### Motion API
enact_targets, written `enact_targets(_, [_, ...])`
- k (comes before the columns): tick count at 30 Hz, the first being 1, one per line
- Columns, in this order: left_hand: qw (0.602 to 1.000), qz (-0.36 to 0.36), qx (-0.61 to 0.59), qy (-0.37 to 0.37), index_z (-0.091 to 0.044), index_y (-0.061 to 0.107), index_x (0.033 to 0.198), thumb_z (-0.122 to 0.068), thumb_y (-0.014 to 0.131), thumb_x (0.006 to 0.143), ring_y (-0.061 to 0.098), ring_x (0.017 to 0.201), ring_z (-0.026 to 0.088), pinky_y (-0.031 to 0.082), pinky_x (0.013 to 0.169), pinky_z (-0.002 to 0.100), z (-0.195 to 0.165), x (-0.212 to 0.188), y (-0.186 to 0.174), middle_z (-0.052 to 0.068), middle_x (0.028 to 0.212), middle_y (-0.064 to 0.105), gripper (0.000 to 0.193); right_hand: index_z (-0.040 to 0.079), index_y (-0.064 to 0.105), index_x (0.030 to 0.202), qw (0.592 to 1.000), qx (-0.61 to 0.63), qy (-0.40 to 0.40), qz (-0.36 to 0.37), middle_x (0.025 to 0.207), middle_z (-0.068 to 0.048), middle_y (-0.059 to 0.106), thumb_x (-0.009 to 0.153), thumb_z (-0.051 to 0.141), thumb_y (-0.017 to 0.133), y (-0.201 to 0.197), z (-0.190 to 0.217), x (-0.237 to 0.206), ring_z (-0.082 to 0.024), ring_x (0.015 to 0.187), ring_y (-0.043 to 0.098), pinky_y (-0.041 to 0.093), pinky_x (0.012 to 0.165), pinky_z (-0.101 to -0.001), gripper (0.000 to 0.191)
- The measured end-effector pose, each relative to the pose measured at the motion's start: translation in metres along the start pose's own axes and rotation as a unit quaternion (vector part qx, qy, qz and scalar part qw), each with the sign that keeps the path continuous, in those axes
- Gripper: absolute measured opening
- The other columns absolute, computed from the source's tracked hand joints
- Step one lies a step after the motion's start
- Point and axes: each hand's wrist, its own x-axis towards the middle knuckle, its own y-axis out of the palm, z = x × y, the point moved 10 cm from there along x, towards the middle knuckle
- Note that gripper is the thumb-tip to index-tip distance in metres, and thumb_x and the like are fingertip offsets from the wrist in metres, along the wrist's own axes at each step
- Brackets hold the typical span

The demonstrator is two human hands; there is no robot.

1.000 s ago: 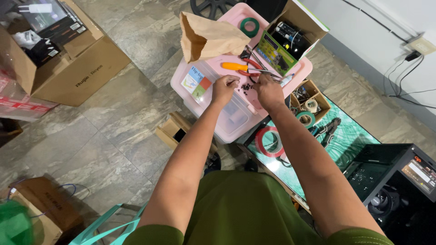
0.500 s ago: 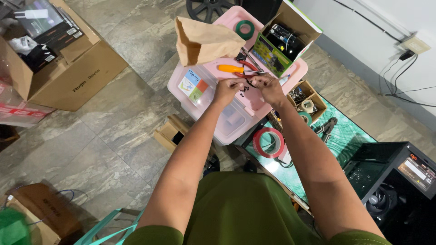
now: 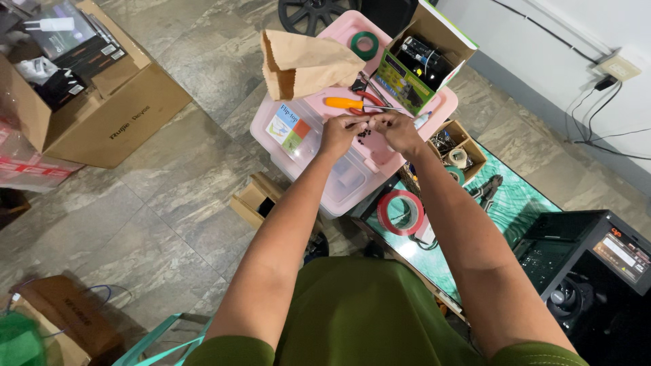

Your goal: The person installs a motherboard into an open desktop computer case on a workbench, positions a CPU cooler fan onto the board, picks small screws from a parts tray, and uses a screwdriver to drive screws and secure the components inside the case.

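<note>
- Left hand [image 3: 337, 133] and right hand [image 3: 399, 131] meet fingertip to fingertip, both pinching one tiny dark part [image 3: 369, 120], too small to identify.
- They hover over the pink storage-box lid [image 3: 380, 160], near small black bits [image 3: 364, 135].
- Orange-handled pliers [image 3: 352, 104] lie just beyond.

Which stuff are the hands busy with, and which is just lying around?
In use:
left hand
right hand
small black bits
pink-lidded bin

Lying about:
paper bag
orange-handled tool
green tape
red tape
big cardboard box
</note>
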Motion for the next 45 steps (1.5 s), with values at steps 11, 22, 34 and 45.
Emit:
enact_targets(11, [0.966, -0.028, -0.247, -0.070, 0.006, 0.069, 0.114, -0.005, 0.069, 0.095, 0.074, 0.094, 0.015, 0.061, 0.088, 0.028, 0.029, 0.005, -0.008, 0.009, 0.103, 0.075, 0.022, 0.020, 0.083, 0.102, 0.919, -0.377, -0.099, 0.057, 0.100, -0.009, 0.080, 0.090, 0.027, 0.072, -0.002, 0.026, 0.016, -0.029, 0.090, 0.074, 0.057, 0.086, -0.0382, 0.017])
enact_targets(22, [0.952, -0.052, -0.277, -0.119, -0.002, 0.064, 0.104, -0.006, 0.070, 0.095, 0.070, 0.088, 0.017, 0.061, 0.085, 0.031, 0.040, -0.001, -0.014, 0.007, 0.096, 0.066, 0.012, 0.030, 0.082, 0.108, 0.876, -0.479, -0.023, -0.043, 0.102, -0.013, 0.076, 0.096, 0.028, 0.066, -0.015, 0.014, 0.006, -0.034, 0.094, 0.073, 0.058, 0.085, -0.0442, 0.020])
enact_targets(34, [0.944, -0.035, -0.303, -0.125, 0.004, 0.070, 0.116, -0.004, 0.067, 0.096, 0.072, 0.098, 0.020, 0.061, 0.094, 0.032, 0.053, -0.003, -0.014, 0.010, 0.105, 0.071, 0.022, 0.035, 0.081, 0.109, 0.900, -0.424, -0.085, -0.061, 0.101, -0.007, 0.076, 0.091, 0.033, 0.070, 0.008, 0.010, -0.001, -0.031, 0.088, 0.072, 0.058, 0.079, -0.0444, 0.022])
enact_targets(45, [0.956, 0.006, -0.257, -0.139, 0.005, 0.069, 0.121, -0.005, 0.065, 0.098, 0.072, 0.102, 0.018, 0.059, 0.096, 0.031, 0.054, -0.003, -0.001, 0.012, 0.111, 0.073, 0.025, 0.018, 0.079, 0.114, 0.976, -0.191, -0.089, -0.057, 0.098, -0.004, 0.074, 0.100, 0.024, 0.068, -0.002, 0.004, 0.003, -0.023, 0.080, 0.068, 0.055, 0.073, -0.0380, 0.020])
